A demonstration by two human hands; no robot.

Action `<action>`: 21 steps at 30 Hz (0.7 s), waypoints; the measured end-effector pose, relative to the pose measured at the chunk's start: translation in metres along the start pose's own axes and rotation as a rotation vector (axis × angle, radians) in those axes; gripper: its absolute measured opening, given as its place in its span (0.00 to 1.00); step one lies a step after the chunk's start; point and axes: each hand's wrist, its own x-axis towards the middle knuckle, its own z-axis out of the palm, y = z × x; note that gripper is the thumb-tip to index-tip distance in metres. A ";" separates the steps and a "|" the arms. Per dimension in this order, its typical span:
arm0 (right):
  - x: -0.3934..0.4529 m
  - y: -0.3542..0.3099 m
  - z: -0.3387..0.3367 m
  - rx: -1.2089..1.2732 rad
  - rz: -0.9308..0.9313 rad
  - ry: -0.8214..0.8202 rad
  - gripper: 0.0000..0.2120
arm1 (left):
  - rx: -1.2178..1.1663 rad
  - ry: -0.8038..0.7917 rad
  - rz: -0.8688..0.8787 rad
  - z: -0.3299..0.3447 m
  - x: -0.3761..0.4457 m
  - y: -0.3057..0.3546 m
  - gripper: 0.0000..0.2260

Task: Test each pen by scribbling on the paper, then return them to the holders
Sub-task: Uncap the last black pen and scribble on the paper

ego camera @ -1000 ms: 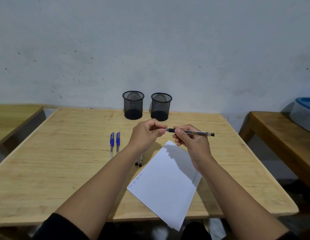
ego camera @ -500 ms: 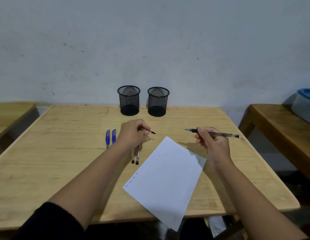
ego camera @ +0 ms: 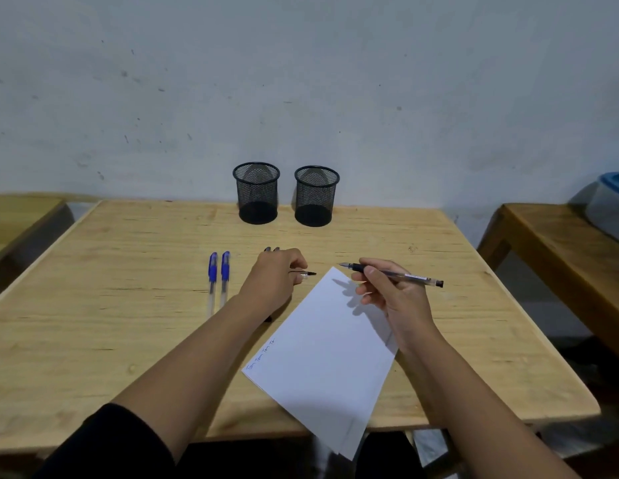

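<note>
While the right hand [ego camera: 387, 295] grips an uncapped black pen [ego camera: 398, 275] above the paper's [ego camera: 322, 354] far corner | left hand [ego camera: 277, 281] closed on pen cap [ego camera: 306, 273], covering two pens on the desk [ego camera: 128, 305], only ends showing | two blue pens [ego camera: 218, 271] lie left | both mesh holders [ego camera: 256, 193] by wall | paper's near corner overhangs desk edge, blurred | blue scribbles illegible.

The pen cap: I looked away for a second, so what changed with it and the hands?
The left hand pulled the cap off and lowered it toward the table; the right hand drew the black pen rightward. Paper, blue pens and holders stayed.
</note>
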 end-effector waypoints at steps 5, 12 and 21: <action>-0.008 0.005 0.017 -0.175 -0.021 -0.066 0.04 | -0.166 0.110 0.006 -0.023 -0.043 0.004 0.07; -0.027 0.021 0.047 -0.349 0.038 -0.178 0.04 | -0.130 0.100 0.025 -0.025 -0.125 -0.018 0.05; -0.041 0.032 0.062 -0.489 0.006 -0.287 0.07 | -0.069 0.156 0.083 -0.012 -0.135 -0.027 0.07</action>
